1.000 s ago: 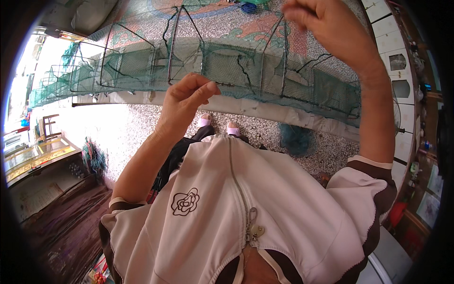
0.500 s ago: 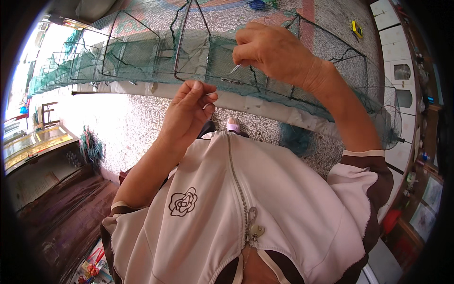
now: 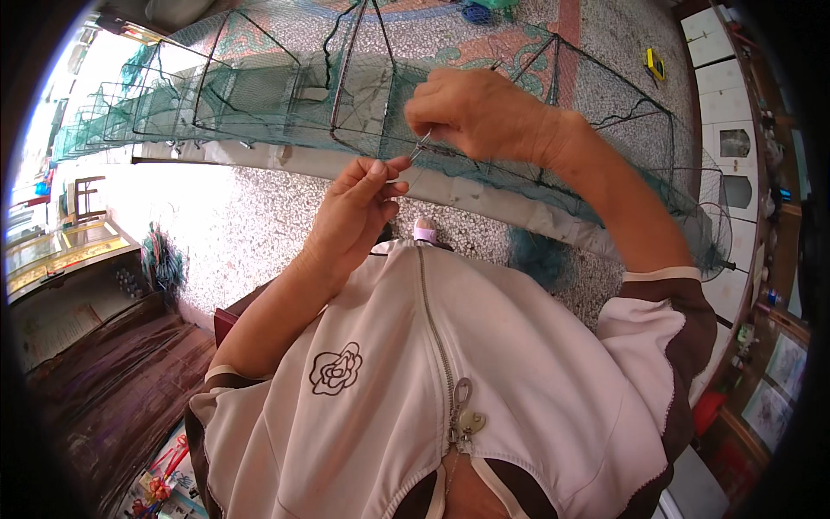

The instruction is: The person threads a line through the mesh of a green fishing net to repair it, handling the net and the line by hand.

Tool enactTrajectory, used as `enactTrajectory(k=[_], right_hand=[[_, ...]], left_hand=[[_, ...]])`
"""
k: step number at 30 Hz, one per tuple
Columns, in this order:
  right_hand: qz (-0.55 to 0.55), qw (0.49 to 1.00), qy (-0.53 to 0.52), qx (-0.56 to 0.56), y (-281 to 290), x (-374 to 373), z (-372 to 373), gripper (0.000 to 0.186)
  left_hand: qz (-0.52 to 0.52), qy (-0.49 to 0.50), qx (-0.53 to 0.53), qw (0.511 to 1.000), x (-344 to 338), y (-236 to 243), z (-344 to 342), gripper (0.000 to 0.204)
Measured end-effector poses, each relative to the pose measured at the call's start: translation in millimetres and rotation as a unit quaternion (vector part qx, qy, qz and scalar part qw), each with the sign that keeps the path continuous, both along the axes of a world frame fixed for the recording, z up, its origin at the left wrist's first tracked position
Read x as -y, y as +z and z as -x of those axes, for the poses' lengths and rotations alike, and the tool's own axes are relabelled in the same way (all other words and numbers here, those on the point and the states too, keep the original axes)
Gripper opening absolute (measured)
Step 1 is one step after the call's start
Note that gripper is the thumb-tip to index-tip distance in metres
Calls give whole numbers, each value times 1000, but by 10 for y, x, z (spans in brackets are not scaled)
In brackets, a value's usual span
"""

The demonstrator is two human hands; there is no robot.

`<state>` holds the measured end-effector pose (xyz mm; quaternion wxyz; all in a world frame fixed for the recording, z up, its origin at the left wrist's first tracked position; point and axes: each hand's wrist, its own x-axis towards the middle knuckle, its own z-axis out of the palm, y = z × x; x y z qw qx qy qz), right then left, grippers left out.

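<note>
A long green mesh net trap (image 3: pixel 233 112) with dark square wire frames stretches across the view in front of me. My right hand (image 3: pixel 480 112) is closed above its near side, the fingers bent down around a slim, silvery, pointed tool (image 3: pixel 419 149). The tool's tip reaches the fingertips of my left hand (image 3: pixel 359 199). Thumb and forefinger of that hand are pinched together at the near edge of the net. What lies between them is too fine to make out; a thin thread may be there.
A long pale grey ledge (image 3: pixel 484 192) runs under the net's near side. Bunched blue-green netting (image 3: pixel 538 255) lies on the speckled floor (image 3: pixel 251 212). Farther off are a yellow-and-black object (image 3: pixel 654 64) and a blue item (image 3: pixel 475 12). White cabinets (image 3: pixel 722 95) line the right, dark wooden furniture (image 3: pixel 112 372) the lower left.
My right hand has moved left and slightly down with the tool. My left hand has shifted a little right and down, so the tool tip and left fingertips now meet.
</note>
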<state>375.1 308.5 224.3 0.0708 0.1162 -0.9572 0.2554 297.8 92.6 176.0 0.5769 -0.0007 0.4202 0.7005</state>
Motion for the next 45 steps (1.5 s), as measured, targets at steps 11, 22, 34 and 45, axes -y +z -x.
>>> enactTrajectory(k=[11, 22, 34, 45], right_hand=[[-37, 999, 40, -4, -104, 220, 41, 14], [443, 868, -71, -214, 656, 381, -42, 18], [565, 788, -50, -240, 975, 314, -455, 25], [622, 758, -42, -192, 738, 575, -420, 19]], left_hand=[[-21, 12, 71, 997, 144, -220, -6, 9], [-44, -51, -754, 654, -420, 356, -13, 10], [26, -69, -648, 758, -358, 256, 16, 2], [95, -44, -393, 914, -302, 295, 44, 13]])
